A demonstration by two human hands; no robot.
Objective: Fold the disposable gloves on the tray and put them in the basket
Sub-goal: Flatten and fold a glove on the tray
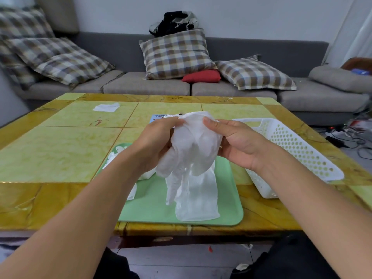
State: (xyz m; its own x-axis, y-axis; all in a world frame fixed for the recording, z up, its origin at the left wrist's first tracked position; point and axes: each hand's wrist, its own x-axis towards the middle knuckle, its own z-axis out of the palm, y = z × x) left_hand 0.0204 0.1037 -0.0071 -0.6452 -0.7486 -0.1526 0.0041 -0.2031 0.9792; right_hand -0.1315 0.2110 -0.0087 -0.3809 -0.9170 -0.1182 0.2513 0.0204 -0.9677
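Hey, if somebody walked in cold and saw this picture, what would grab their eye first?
Probably the translucent white disposable glove, held up in mid-air over the green tray at the table's near edge, the left hand and right hand gripping its top. Next, the white perforated basket on the table to the right of the tray, and more crumpled gloves lying on the tray's left side.
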